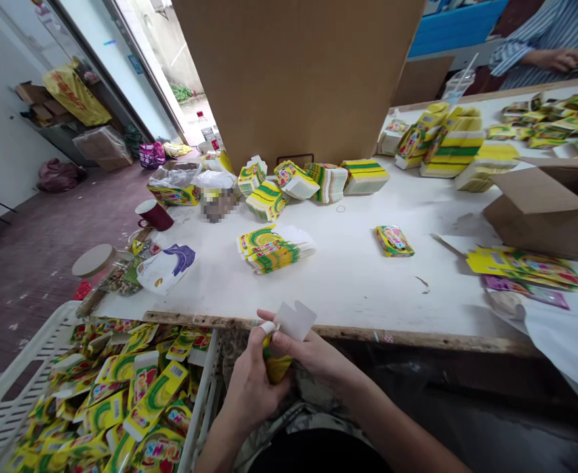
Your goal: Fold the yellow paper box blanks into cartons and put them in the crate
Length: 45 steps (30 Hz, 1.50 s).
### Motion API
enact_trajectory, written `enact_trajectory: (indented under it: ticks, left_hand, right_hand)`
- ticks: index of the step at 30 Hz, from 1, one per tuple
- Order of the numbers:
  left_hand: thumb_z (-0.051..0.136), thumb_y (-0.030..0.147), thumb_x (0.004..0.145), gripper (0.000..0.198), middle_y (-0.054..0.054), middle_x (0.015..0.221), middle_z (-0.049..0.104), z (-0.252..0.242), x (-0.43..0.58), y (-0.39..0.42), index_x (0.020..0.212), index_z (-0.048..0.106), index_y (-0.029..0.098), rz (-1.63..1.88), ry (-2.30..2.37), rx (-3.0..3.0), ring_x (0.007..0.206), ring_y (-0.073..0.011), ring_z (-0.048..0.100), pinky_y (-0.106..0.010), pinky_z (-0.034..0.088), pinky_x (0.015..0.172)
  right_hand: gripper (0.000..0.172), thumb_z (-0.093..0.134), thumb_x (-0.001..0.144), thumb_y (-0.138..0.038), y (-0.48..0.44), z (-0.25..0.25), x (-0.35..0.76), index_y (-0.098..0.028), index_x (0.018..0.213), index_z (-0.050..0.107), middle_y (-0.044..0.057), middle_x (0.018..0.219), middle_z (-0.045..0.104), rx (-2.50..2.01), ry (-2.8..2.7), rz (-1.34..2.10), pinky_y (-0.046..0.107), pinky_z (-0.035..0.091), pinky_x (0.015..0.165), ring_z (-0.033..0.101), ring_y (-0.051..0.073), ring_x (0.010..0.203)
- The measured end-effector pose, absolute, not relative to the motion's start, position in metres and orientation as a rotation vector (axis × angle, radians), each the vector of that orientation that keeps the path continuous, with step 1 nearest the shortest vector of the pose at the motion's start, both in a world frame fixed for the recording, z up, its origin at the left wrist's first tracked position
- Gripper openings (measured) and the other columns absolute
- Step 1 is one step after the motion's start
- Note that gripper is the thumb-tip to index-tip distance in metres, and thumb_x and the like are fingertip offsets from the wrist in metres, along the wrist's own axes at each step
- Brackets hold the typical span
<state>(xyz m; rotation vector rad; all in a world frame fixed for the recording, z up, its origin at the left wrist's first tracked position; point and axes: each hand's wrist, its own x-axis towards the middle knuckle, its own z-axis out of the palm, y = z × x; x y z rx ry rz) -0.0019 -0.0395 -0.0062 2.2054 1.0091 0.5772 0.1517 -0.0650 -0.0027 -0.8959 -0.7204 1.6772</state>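
Observation:
Both my hands meet just below the table's front edge, closed on one small yellow-green carton (278,365) with its white flap (295,320) sticking up. My left hand (249,384) wraps the carton from the left, its thumb tip taped white. My right hand (309,355) pinches it from the right, near the flap. A fanned stack of flat cartons (274,247) lies on the white table (358,276) in front of me. A single small packet (393,240) lies to its right.
A white crate (8,401) full of folded cartons (136,401) stands at my lower left. More carton stacks (318,180), a red cup (154,214), a lidded jar (102,268), a large upright cardboard sheet (293,72) and an open cardboard box (545,207) crowd the table. A person in a striped shirt (545,39) works at far right.

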Motion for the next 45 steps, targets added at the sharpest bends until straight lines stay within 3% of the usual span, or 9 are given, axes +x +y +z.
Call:
enact_trajectory:
  ticks: [4,7,13,18,20,27,33,37,45]
  left_hand:
    - [0.06,0.019,0.074,0.059,-0.008,0.102,0.065,-0.003,-0.002,-0.035,0.123,0.028,0.023,0.619,1.034,2.182,0.083,-0.0229,0.068,-0.033,0.056,0.068]
    - [0.059,0.023,0.075,0.06,-0.01,0.099,0.064,-0.006,-0.003,-0.031,0.124,0.025,0.02,0.631,1.023,2.208,0.079,-0.0242,0.068,-0.035,0.057,0.065]
    - [0.063,0.026,0.072,0.061,-0.019,0.115,0.054,-0.01,-0.006,-0.031,0.123,0.03,0.015,0.774,1.272,2.255,0.102,-0.0303,0.062,-0.045,0.055,0.081]
    - [0.068,0.03,0.072,0.059,-0.013,0.107,0.061,-0.003,-0.015,-0.03,0.122,0.038,0.017,0.849,1.302,2.209,0.096,-0.027,0.065,-0.042,0.056,0.08]
    - [0.07,0.03,0.071,0.063,-0.014,0.111,0.062,-0.002,-0.02,-0.026,0.123,0.037,0.017,0.862,1.289,2.209,0.101,-0.0276,0.064,-0.042,0.055,0.084]
    - [0.072,0.028,0.071,0.068,-0.011,0.113,0.065,0.011,-0.025,-0.016,0.124,0.031,0.021,0.667,1.158,2.213,0.107,-0.0256,0.064,-0.042,0.053,0.091]
    - [0.067,0.026,0.073,0.062,-0.014,0.117,0.063,0.005,-0.019,-0.021,0.126,0.034,0.02,0.728,1.248,2.299,0.106,-0.0274,0.064,-0.042,0.054,0.087]
    - [0.063,0.036,0.077,0.056,-0.015,0.113,0.063,0.001,-0.041,-0.012,0.125,0.039,0.018,0.769,1.335,2.373,0.103,-0.0286,0.064,-0.043,0.054,0.087]
    - [0.048,0.065,0.076,0.071,-0.024,0.119,0.055,0.019,-0.136,0.026,0.119,0.052,0.008,0.602,2.176,2.305,0.121,-0.0442,0.046,-0.06,0.039,0.099]
  right_hand:
    - [0.07,0.059,0.084,-0.054,-0.069,-0.004,0.151,-0.022,0.143,0.04,0.012,0.141,0.051,-1.005,-1.068,1.345,0.043,0.036,0.108,0.051,0.026,0.125]
    - [0.065,0.057,0.089,-0.031,-0.072,-0.001,0.151,-0.025,0.148,0.03,0.01,0.151,0.038,-1.063,-1.459,1.101,0.043,0.029,0.114,0.038,0.025,0.137]
    - [0.053,0.04,0.087,-0.004,-0.066,-0.009,0.158,-0.028,0.132,0.055,0.007,0.133,0.059,-1.152,-1.481,0.839,0.036,0.043,0.105,0.056,0.017,0.121]
    - [0.063,0.048,0.093,-0.02,-0.063,-0.014,0.162,-0.02,0.15,0.023,0.016,0.158,0.017,-1.15,-1.757,0.918,0.042,0.031,0.113,0.025,0.026,0.143]
    - [0.059,0.049,0.093,-0.021,-0.062,-0.012,0.164,-0.019,0.149,0.029,0.019,0.159,0.01,-1.203,-1.825,0.956,0.044,0.034,0.111,0.029,0.03,0.142]
    - [0.026,0.055,0.092,-0.024,-0.05,0.011,0.189,-0.025,0.114,0.068,0.012,0.143,0.047,-1.141,-1.931,1.043,0.037,0.037,0.108,0.043,0.023,0.133]
    - [0.074,0.062,0.08,-0.01,-0.052,0.003,0.17,-0.024,0.146,0.031,0.013,0.144,0.043,-1.147,-1.647,0.972,0.042,0.033,0.111,0.039,0.022,0.135]
    - [0.079,0.07,0.078,-0.02,-0.049,0.001,0.164,-0.02,0.146,0.029,0.015,0.141,0.047,-1.188,-1.682,0.944,0.04,0.041,0.105,0.047,0.024,0.128]
    - [0.028,0.058,0.088,-0.018,0.031,0.033,0.223,-0.012,0.115,0.062,0.014,0.109,0.066,-1.669,-1.564,0.415,0.039,0.046,0.092,0.061,0.025,0.103]
